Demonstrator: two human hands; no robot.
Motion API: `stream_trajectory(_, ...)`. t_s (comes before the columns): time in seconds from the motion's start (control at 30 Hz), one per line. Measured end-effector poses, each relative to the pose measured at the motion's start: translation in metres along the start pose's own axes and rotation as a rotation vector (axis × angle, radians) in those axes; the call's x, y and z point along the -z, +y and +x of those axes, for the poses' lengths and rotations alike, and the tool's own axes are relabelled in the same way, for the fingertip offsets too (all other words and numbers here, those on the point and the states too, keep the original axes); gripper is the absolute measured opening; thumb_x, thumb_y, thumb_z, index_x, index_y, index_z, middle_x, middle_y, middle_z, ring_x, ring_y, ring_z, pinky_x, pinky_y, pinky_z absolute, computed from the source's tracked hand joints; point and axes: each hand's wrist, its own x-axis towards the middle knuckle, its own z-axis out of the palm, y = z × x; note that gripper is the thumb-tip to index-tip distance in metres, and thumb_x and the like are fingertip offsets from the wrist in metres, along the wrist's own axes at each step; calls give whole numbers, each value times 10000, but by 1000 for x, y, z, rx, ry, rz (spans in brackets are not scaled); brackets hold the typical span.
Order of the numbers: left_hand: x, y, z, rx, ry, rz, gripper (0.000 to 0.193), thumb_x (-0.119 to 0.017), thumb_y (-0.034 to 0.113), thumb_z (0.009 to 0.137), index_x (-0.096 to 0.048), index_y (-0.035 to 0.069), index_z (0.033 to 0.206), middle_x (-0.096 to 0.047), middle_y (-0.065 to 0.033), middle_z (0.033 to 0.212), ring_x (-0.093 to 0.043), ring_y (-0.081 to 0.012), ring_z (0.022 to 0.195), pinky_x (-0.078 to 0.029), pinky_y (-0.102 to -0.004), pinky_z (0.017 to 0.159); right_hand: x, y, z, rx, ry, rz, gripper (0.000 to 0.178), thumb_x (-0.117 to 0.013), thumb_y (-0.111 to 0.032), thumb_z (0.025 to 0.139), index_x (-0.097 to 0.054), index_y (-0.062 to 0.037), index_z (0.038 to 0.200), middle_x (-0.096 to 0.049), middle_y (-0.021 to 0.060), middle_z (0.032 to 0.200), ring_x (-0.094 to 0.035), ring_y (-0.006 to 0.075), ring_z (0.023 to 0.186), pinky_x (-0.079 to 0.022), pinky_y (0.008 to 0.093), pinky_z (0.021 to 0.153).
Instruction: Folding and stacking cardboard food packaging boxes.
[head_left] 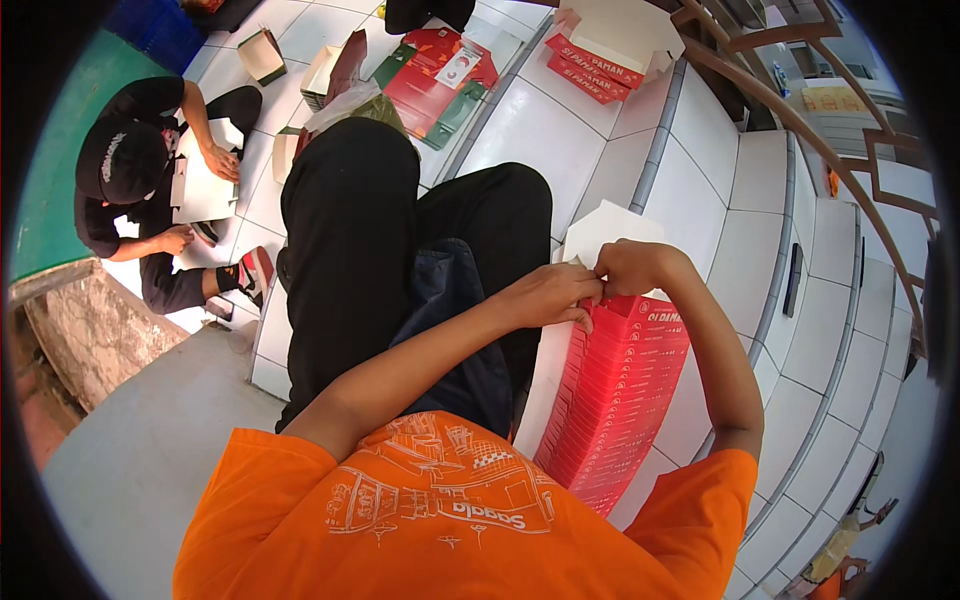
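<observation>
A tall stack of nested red cardboard food boxes (620, 400) stands on the white tiled step at my right side. The uppermost box has its white lid (612, 228) raised and leaning away from me. My left hand (556, 296) pinches that box at its near left edge. My right hand (640, 264), knuckles up, is closed on the same edge, fingertips almost touching the left ones. The exact fold between my fingers is hidden.
Another short stack of red boxes (592, 72) sits farther along the step. Flat red and green cardboard (440, 75) lies on the floor. At left a seated co-worker (125, 165) handles a white cardboard box (205, 180). A brown railing (800, 115) curves along the right.
</observation>
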Motion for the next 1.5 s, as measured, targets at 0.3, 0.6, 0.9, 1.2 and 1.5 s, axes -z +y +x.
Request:
stream_trajectory(0.3,-17,22,-10,-35,273,56,313,-818,155,731,-574,42,890,-588,-126,1117,-605,-326,1046,-531,-409,884,-36,60,-62,82,539,856,349,-532,-231,972,-677,-2,1192,-720,107,1038,-679,228,998,-500,363,924)
stream_trajectory(0.6,-24,14,-4,-46,124,-45,305,-788,167,747,-570,42,921,-607,-114,985,-616,-325,962,-517,-406,831,-216,86,-43,88,1319,1449,292,-528,-238,1017,-665,19,1000,-696,122,1149,-620,177,1005,-480,312,898)
stream_trajectory(0.9,-14,23,-25,63,114,-49,284,-769,4,738,-569,27,938,-605,-142,892,-635,-348,853,-518,-407,744,-194,63,-36,-93,1186,1466,416,-523,-245,1053,-660,17,761,-619,13,644,-504,62,563,-429,236,586)
stream_trajectory(1.2,26,64,1,131,-28,-149,448,-724,280,917,-566,1,1230,-647,-151,1147,-665,-332,982,-533,-395,899,-196,53,-35,-131,1345,1417,443,-556,-292,1047,-666,20,752,-558,-12,601,-453,47,571,-387,253,555)
stream_trajectory(1.5,-29,75,24,202,67,-171,229,-604,216,985,-542,-1,946,-521,-188,869,-534,-363,829,-434,-436,780,-195,71,-40,-133,1270,1265,465,-516,-250,1060,-650,71,752,-631,60,649,-543,87,633,-476,289,648)
